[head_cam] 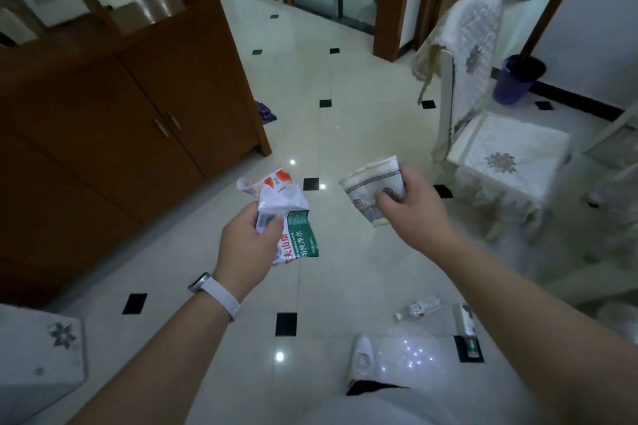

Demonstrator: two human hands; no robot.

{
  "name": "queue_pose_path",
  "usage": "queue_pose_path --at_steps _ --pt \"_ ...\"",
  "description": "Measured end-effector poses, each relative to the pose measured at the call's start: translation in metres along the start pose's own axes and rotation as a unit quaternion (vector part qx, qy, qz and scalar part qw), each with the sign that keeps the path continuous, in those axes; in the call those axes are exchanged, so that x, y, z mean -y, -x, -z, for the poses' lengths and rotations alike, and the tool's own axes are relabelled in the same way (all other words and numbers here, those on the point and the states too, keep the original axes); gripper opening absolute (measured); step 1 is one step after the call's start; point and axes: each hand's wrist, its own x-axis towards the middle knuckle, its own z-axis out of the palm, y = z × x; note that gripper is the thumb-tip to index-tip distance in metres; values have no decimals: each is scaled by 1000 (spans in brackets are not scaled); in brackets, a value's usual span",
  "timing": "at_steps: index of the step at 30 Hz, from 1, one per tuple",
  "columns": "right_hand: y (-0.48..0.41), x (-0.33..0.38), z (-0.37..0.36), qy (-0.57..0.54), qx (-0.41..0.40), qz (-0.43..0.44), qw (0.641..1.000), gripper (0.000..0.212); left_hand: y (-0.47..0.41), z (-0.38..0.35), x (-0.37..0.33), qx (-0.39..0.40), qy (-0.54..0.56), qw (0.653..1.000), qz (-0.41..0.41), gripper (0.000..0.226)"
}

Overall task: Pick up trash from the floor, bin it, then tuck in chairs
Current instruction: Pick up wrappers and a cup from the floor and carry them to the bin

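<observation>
Your left hand (247, 240) is closed around a crumpled bundle of white, green and red plastic wrappers (288, 214), held out over the pale glossy tiled floor (345, 107) at about 11 o'clock from you. Your right hand (411, 203) grips a folded white paper piece with a patterned border (369, 186), up at about 1 o'clock — the two bundles are near each other but apart. More trash lies on the floor at about 4 o'clock: a clear plastic bottle (419, 308) on its side, and just right of it a small narrow box (466, 319). A white cloth-covered chair (490, 145) stands at 2 o'clock, and behind it, against the wall, a purple plastic bin (518, 79). A brown wooden cabinet (114, 121) fills 10 o'clock.
</observation>
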Motion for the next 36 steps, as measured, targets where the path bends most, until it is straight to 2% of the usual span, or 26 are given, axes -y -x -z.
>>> queue_pose_path --at_steps 9,20,25,29,32,36 --pt "-134 7 50 -18 -51 -10 998 13 -136 -66 -61 56 12 998 -38 10" --pt "-296 18 13 41 -77 -45 995 21 -339 -95 -64 97 39 994 -43 9" --pt "-390 45 0 70 -124 -63 988 18 -455 -91 -96 139 51 988 -53 10" --pt "-453 68 -7 78 -148 -58 984 18 -539 -93 -124 165 39 981 -90 10" --pt "-486 70 -8 91 -154 -63 982 17 -583 -108 -141 170 23 980 -96 13" --pt "-533 57 3 95 -168 -78 978 19 -630 -143 -154 220 9 970 -105 11"
